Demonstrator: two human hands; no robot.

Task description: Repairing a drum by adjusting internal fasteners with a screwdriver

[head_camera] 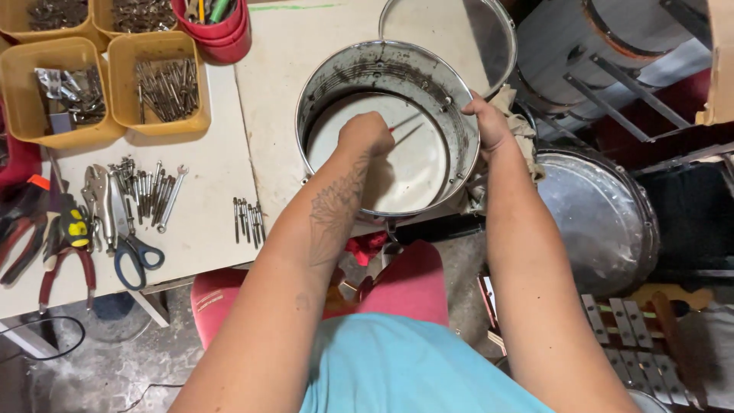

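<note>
Yellow bins (157,88) w/ bolts at table's far left corner, red cup (218,30) beside. Wrenches (149,195), blue scissors (130,256), red pliers (65,268) along near left edge; loose rods (248,220) mid-table.

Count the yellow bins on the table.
4 in view: two full ones side by side, left bin and right bin, plus two cut off at the top edge and. More may lie beyond the frame.
</note>
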